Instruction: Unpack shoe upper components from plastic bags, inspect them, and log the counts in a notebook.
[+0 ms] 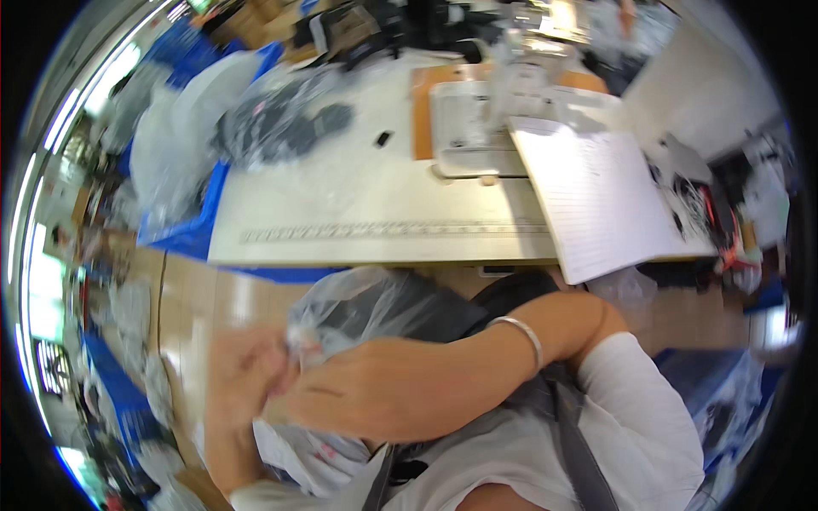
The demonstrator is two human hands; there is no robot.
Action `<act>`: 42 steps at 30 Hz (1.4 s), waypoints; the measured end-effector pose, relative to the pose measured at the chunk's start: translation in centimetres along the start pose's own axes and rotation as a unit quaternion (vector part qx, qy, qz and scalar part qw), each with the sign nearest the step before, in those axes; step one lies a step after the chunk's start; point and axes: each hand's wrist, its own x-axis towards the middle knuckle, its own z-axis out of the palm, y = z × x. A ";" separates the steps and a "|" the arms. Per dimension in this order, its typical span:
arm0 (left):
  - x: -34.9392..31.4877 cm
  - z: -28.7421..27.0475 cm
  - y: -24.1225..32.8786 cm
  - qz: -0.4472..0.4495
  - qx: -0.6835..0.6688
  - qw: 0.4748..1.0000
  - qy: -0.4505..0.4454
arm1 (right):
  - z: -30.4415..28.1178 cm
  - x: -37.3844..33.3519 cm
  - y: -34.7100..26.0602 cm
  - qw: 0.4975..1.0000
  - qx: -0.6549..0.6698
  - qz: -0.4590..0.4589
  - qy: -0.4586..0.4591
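A clear plastic bag (366,302) with dark contents rests across my lap, below the table's front edge. Its gathered, whitish neck reaches left to where my two hands meet. My right hand (345,387) is closed there, back upward, the forearm crossing my body from the right; its fingertips are hidden. Facing it, my left hand (251,362) is smeared by motion, its fingers curled in against the bag's gathered plastic. Under my wrists lies a white plastic sheet or bag (311,460) with faint red marks.
The white table (341,200) carries a ruler scale along its front, a small black piece (383,138) and a clear bag of dark items (285,119). A sewing machine (520,94) stands behind an open notebook (596,196) overhanging the edge. A blue crate (213,204) borders the left.
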 end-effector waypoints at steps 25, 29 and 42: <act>-0.6 5.5 0.5 0.296 0.566 0.754 0.155 | -1.9 -1.0 1.5 0.949 0.132 0.268 0.099; -0.9 5.3 -2.2 0.368 0.547 0.722 0.210 | -1.0 -1.5 4.3 0.828 0.455 0.320 0.066; -0.4 3.8 -3.5 0.156 0.079 0.967 0.185 | 1.8 -1.9 3.1 0.971 0.050 0.201 0.116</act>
